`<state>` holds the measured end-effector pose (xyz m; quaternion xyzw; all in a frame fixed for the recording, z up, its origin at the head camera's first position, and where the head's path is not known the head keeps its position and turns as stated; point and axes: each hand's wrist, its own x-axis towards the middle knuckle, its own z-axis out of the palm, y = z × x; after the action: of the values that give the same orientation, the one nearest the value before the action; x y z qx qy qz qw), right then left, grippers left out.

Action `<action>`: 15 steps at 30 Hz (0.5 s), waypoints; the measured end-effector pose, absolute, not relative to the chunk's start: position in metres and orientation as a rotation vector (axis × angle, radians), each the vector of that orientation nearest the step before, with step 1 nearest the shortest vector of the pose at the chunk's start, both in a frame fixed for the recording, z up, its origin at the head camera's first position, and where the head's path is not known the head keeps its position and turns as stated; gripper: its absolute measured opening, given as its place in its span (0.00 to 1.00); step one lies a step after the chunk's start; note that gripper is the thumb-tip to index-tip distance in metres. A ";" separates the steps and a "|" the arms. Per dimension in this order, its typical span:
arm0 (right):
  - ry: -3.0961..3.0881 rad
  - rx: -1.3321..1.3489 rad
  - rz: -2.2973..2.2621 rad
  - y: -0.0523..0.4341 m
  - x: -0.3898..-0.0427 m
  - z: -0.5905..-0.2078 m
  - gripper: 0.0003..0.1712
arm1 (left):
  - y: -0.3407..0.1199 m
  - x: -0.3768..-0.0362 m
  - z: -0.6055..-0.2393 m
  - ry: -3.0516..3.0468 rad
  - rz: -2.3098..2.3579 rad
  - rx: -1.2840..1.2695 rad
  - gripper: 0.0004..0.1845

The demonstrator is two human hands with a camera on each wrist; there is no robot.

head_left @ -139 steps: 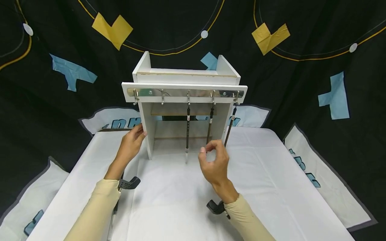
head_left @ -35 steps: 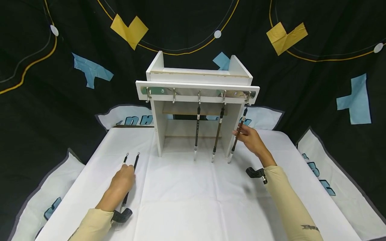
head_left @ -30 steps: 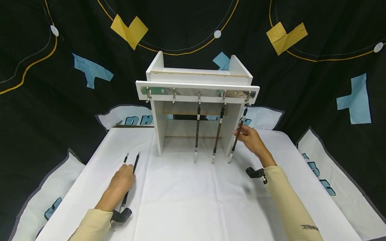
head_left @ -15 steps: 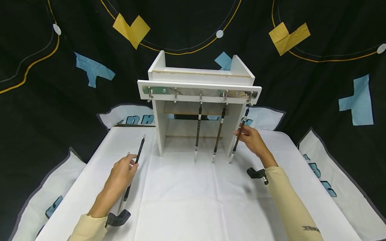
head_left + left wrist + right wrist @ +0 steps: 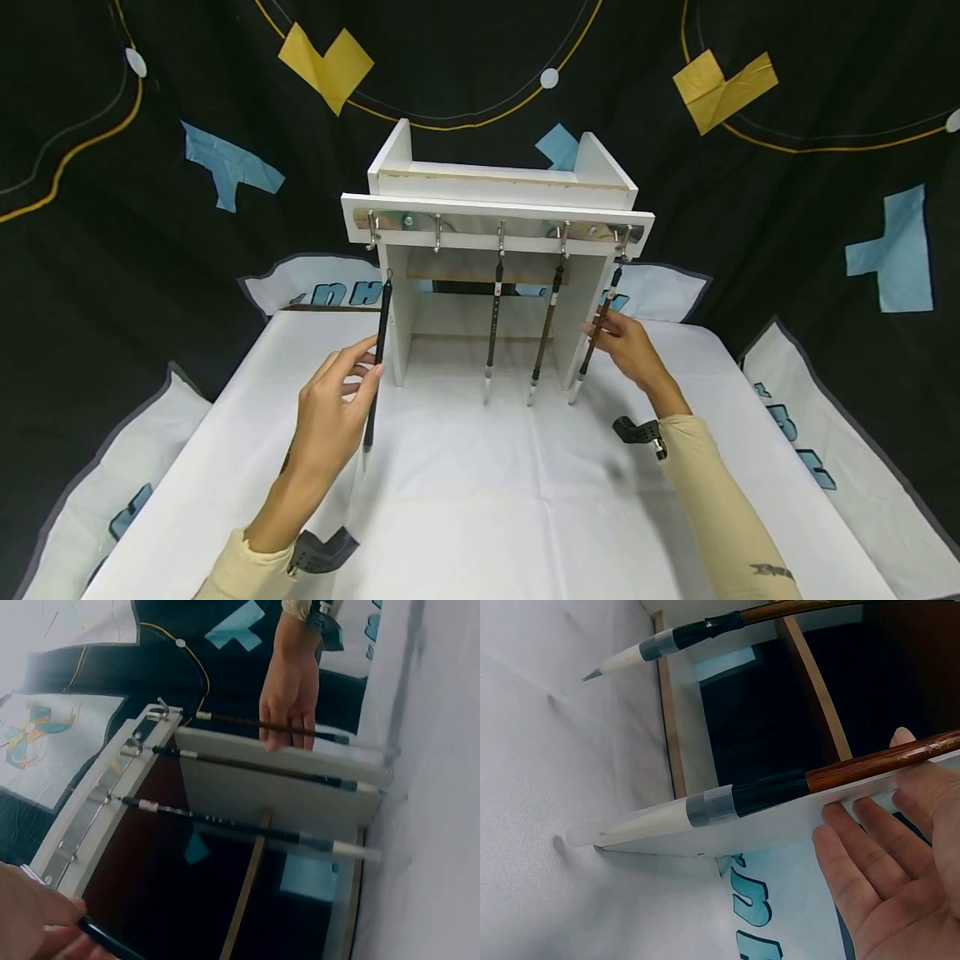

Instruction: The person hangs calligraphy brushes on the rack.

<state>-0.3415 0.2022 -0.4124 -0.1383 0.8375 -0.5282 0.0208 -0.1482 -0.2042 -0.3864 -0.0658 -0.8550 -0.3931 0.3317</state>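
A white wooden stand (image 5: 495, 187) with a shiny metal hook rail (image 5: 495, 229) across its front sits on a white cloth-covered table (image 5: 480, 500). The left hand (image 5: 330, 417) pinches a black-handled calligraphy brush (image 5: 377, 358) between thumb and fingertips, holding it upright just in front of the stand's left side panel, its loop end raised close beneath the rail's leftmost hook (image 5: 371, 242) and its pale tip pointing down above the table. The left wrist view shows only those fingertips (image 5: 37, 919) closed on the dark handle.

The right hand (image 5: 626, 346) is at the stand's right side panel, fingers nearly straight and loosely spread, touching the shaft of a brown-handled brush (image 5: 596, 337) that hangs from the rail's rightmost hook; in the right wrist view the fingers (image 5: 877, 862) lie flat beside that brush (image 5: 780, 791), not curled round it. Two more dark brushes (image 5: 492, 329) hang from the hooks between, inside the stand's opening, their white tips near the table.
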 end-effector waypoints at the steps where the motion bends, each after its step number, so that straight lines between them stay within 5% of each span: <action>1: 2.599 -0.426 -1.640 0.203 -0.342 -0.412 0.36 | -0.200 -0.151 -0.384 -2.208 -1.042 -0.190 0.22; 15: 2.586 -0.391 -1.632 0.201 -0.347 -0.413 0.32 | -0.174 -0.190 -0.390 -2.125 -1.093 -0.254 0.22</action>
<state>-0.3467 0.2010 -0.4129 -0.1267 0.8384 -0.5293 0.0294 -0.1900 -0.1743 -0.3898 -0.0986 -0.8247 -0.4241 0.3610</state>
